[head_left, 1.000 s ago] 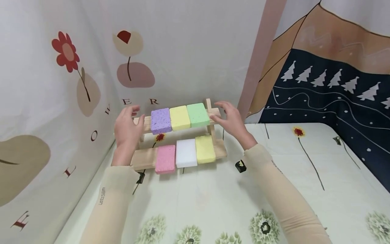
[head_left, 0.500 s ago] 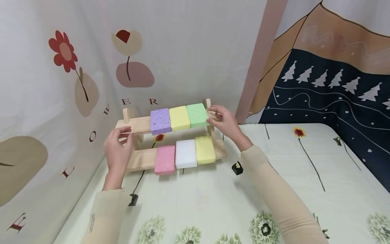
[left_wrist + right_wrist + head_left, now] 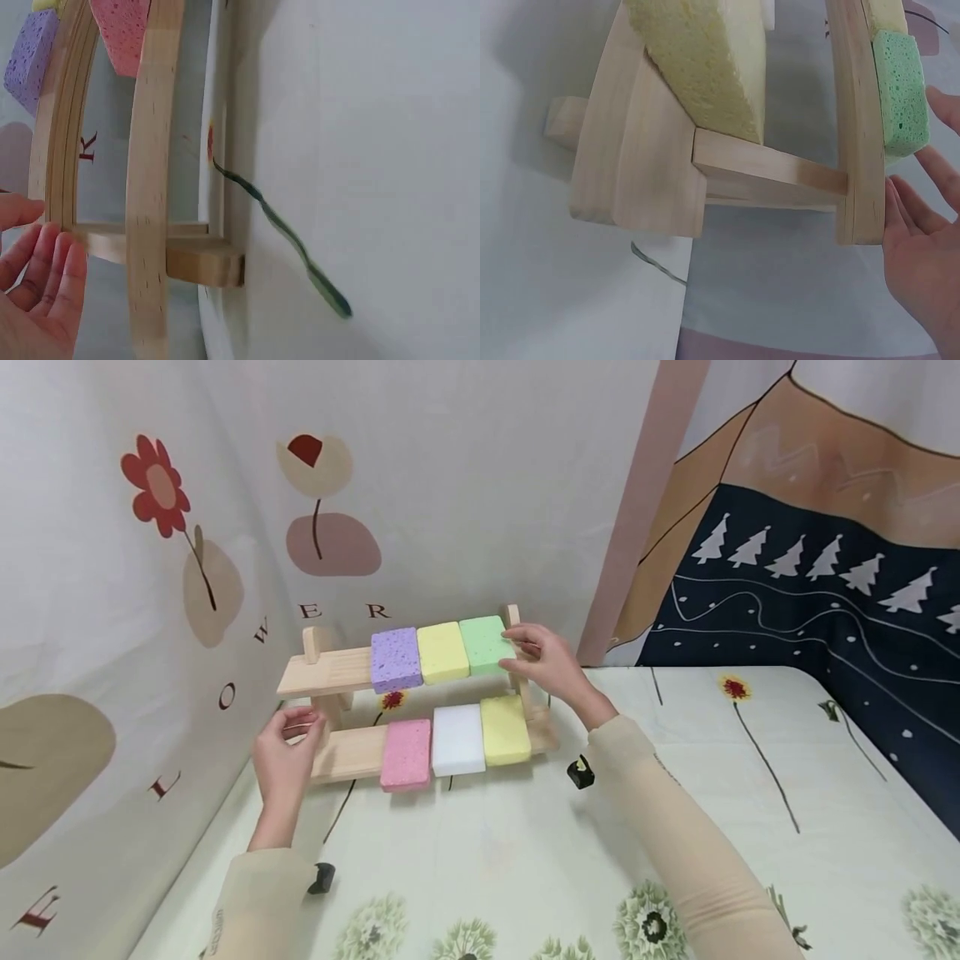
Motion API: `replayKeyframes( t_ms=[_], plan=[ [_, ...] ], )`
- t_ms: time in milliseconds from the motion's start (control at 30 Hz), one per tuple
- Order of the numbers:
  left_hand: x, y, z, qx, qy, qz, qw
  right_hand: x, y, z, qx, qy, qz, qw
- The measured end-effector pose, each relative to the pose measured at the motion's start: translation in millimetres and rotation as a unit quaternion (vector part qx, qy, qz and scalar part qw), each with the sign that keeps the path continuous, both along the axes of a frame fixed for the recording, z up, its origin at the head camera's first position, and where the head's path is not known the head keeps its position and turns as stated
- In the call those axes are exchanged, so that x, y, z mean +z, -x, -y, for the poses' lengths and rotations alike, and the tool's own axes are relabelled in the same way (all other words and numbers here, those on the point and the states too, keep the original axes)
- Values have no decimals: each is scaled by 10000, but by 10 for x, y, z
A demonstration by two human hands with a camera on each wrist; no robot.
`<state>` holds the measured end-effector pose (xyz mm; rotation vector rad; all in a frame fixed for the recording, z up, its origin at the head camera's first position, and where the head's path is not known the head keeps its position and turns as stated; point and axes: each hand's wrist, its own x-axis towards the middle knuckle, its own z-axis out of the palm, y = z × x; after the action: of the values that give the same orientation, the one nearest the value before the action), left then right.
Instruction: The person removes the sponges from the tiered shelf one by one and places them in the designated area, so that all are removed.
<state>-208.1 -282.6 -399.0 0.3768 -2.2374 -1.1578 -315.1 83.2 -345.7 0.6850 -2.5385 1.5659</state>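
A two-tier wooden rack bears several sponges. On its upper shelf sit a purple sponge, a yellow sponge and a green sponge, side by side. A pink sponge, a white sponge and a second yellow sponge lie on the lower shelf. My right hand has its thumb and forefinger, spread apart, at the green sponge's right edge. Beside the rack's left end, below the upper shelf, my left hand hovers with loosely bent fingers and nothing visible in it.
The rack stands on a pale flower-printed cloth. Close behind it hangs a white printed curtain, which also runs along the left. A dark blue curtain with printed trees is at the right.
My left hand has left the upper shelf's left end and moved down and a little left. My right hand has shifted slightly left to the green sponge. The sponges look unmoved.
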Motion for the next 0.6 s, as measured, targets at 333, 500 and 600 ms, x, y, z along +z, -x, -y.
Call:
replayKeyframes(
  t_ms=[333,500,600],
  plan=[
    [-149,-42,158,-346,-58,1097,9933,20,35,-11,103,-212,428,9988],
    [-206,-35,189,-229,4,1305,9912,21,34,-3,113,-389,460,9981],
    [-221,-31,184,-143,54,1350,9907,15,27,2,98,-438,429,9981]
  ],
)
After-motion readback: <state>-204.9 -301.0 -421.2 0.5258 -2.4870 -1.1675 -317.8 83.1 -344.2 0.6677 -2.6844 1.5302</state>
